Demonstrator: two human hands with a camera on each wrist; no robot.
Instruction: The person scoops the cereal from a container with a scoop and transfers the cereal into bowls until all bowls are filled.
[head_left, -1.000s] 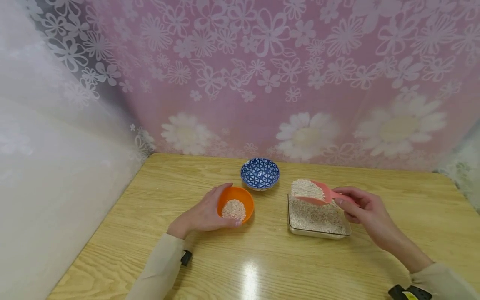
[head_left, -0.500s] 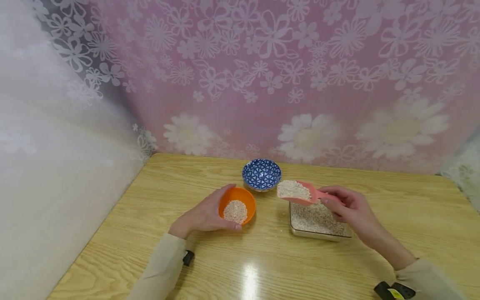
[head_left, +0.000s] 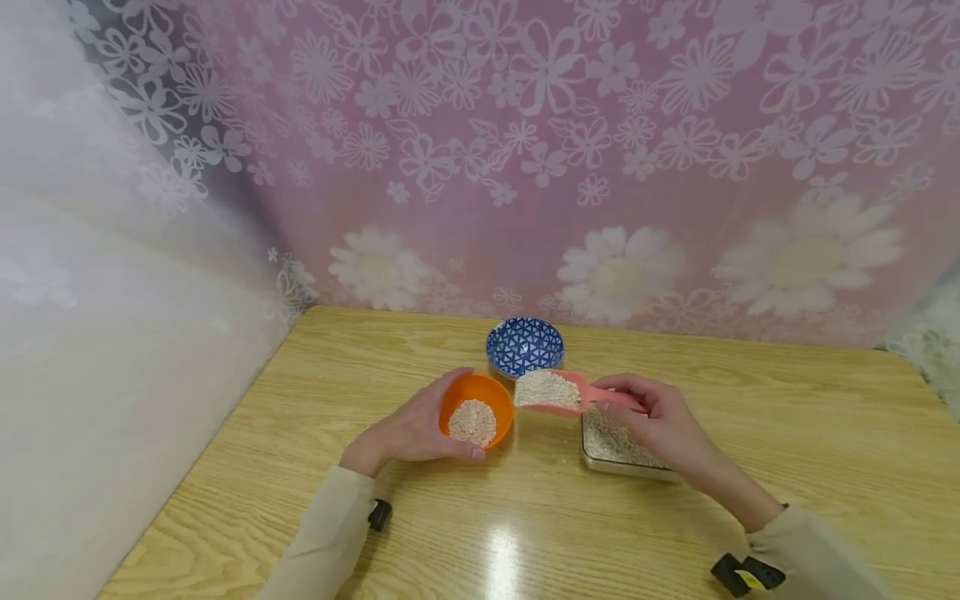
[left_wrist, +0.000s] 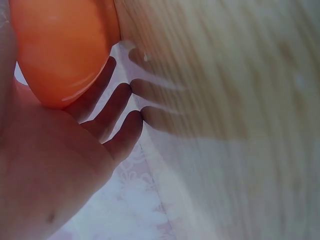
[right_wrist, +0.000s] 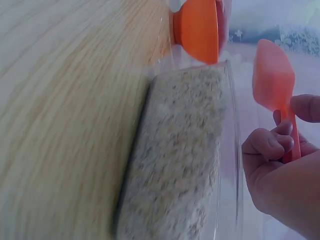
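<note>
In the head view my left hand (head_left: pixel 408 429) holds an orange bowl (head_left: pixel 480 387) on the table, with the thumb at its near rim and the fingers round the far side. A small heap of pale flakes, like oats (head_left: pixel 472 422), lies inside. My right hand (head_left: pixel 667 425) grips the handle of a pink scoop (head_left: pixel 576 388), heaped with similar flakes (head_left: pixel 546 389). The scoop is level in the air, its tip just right of the orange bowl's rim. Below the right hand, partly covered by it, a clear rectangular container (head_left: pixel 626 468) of flakes stands on the table.
Behind the orange bowl stands a blue-and-white patterned bowl (head_left: pixel 525 343), its near rim partly behind the scoop. The wooden table (head_left: pixel 435 533) ends at a pink flowered curtain (head_left: pixel 480 208). A few flakes lie loose between orange bowl and container.
My right hand has carried the full scoop leftward from above the container to beside the orange bowl. The left hand and the orange bowl have stayed in place.
</note>
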